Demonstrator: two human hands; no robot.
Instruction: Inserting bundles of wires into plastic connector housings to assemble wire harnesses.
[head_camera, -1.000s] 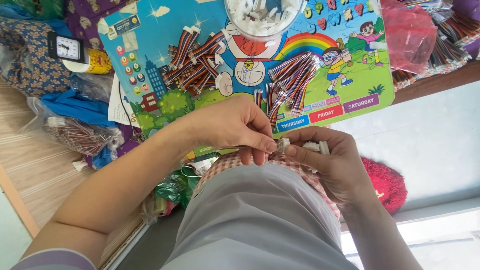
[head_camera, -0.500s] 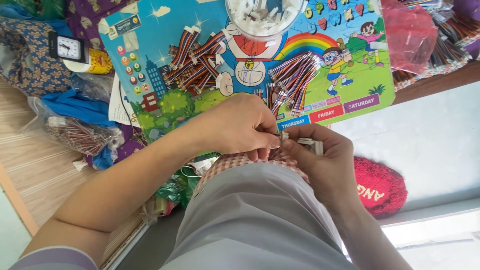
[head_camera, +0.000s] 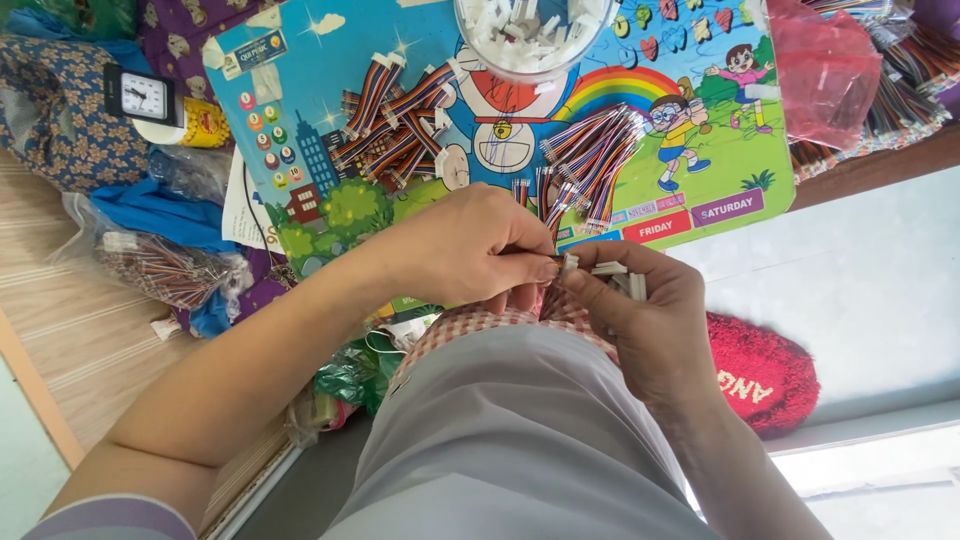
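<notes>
My left hand (head_camera: 470, 250) pinches the end of a short multicoloured ribbon wire at its fingertips. My right hand (head_camera: 645, 315) meets it, holding small white plastic connectors (head_camera: 612, 272) between thumb and fingers. Both hands hover above my knee in grey cloth (head_camera: 520, 440). Beyond them lies a colourful cartoon board (head_camera: 690, 150). On it are a pile of wires with white connectors (head_camera: 390, 115) and a loose bundle of striped wires (head_camera: 590, 160).
A clear bowl of white connectors (head_camera: 525, 30) stands on the board's far edge. A small black clock (head_camera: 140, 95), a bag of wires (head_camera: 165, 270) and blue cloth lie left. A pink bag (head_camera: 825, 70) and more wires are at the right, a red cushion (head_camera: 765, 370) below.
My hands have stayed together, fingertips working at the wire and connector. The view has shifted slightly, with the board now a little lower in frame.
</notes>
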